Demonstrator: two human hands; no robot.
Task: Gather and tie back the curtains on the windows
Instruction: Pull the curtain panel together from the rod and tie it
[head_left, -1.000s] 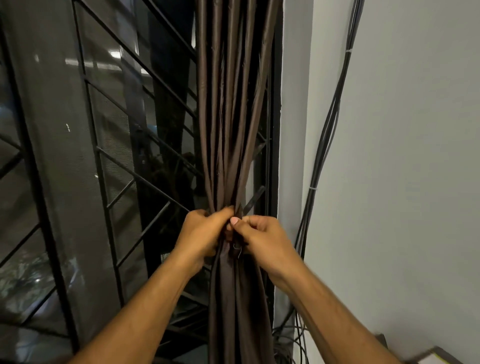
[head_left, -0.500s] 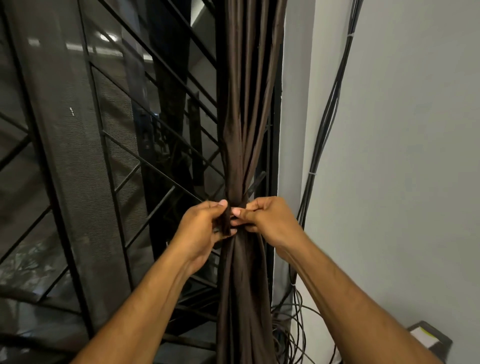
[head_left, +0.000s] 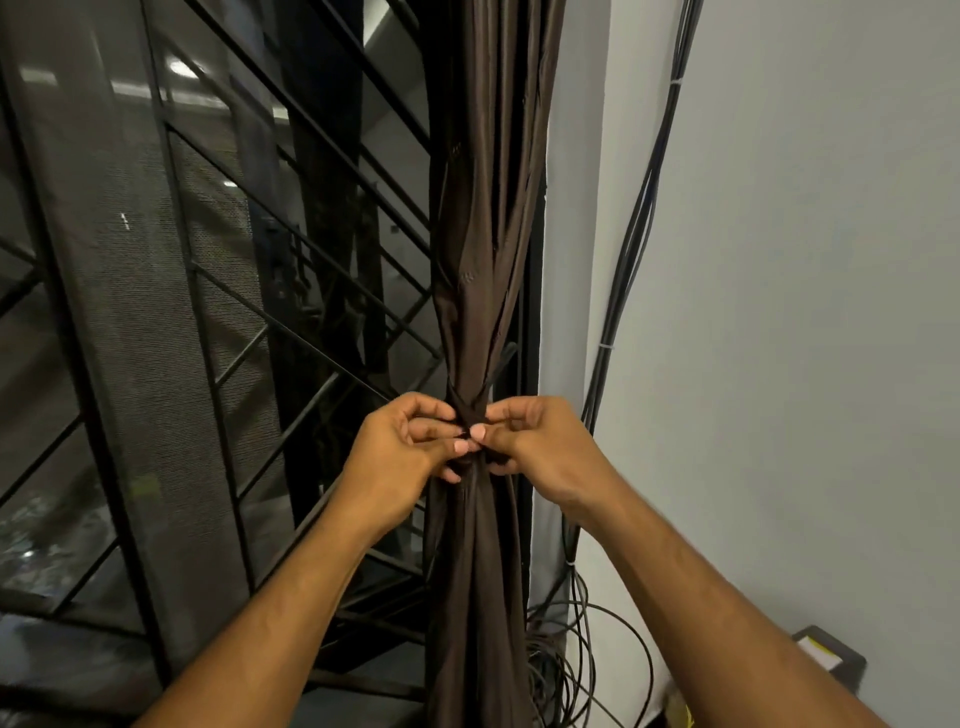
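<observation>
1. I stand at a dark, metal-barred window (head_left: 218, 291) where it meets a pale grey wall (head_left: 805, 312); it looks like night beyond the mesh.
2. The brown curtain (head_left: 488, 218) hangs gathered into one tight column at the window's right edge, cinched to a narrow waist at about mid-height in my view.
3. A thin dark tie band (head_left: 470, 413) wraps that waist, and one stiff end pokes up to the right behind the folds.
4. My left hand (head_left: 400, 457) pinches the band from the left, thumb and forefinger clenched on it just at the knot.
5. My right hand (head_left: 540, 447) pinches from the right, its fingertips touching the left's.
6. A second ago both hands were wrapped around the bundle lower down; now they have come up and narrowed to fingertip grips, and the curtain has pulled in slimmer. I judge the gathering done and the fastening nearly closed.
7. Beside the curtain, black cables (head_left: 639, 223) run down the wall and coil loosely on the floor, well clear of my hands.
8. A dark box (head_left: 826, 662) sits low at the right.
</observation>
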